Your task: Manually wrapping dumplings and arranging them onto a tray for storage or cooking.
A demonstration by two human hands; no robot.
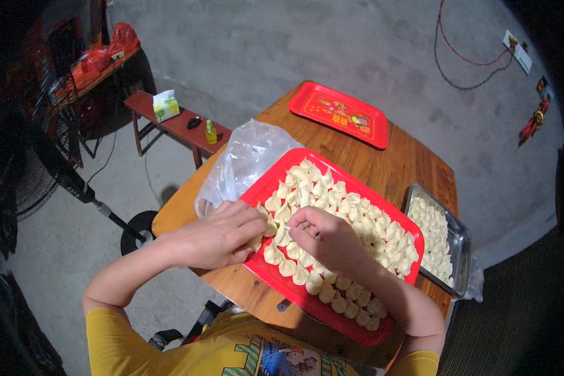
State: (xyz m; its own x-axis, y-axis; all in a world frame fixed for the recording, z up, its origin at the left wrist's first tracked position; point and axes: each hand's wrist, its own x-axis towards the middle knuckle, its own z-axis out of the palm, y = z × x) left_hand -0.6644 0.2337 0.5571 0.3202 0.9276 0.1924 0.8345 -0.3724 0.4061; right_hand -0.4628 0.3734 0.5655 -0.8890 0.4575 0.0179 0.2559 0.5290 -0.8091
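Observation:
A large red tray (282, 276) lies slanted on the wooden table, covered in rows of small pale folded dumplings (326, 194). My left hand (222, 235) is over the tray's left edge, its fingers bent and close together, with dumplings right at the fingertips. What those fingers hold, if anything, is hidden under the hand. Above the left part of the rows, my right hand (326, 235) is closed in a pinch, thumb against the curled fingers. Something small and whitish shows at its tips, too small to name. The right forearm covers part of the dumplings.
Behind lies a red patterned tray (341, 116). A metal tray (460, 250) of more dumplings stands at the right, a clear plastic bag (241, 160) at the left. A bench (182, 128) carries tissues (165, 106) and a yellow-green bottle (211, 133). A standing fan (62, 166) is at far left.

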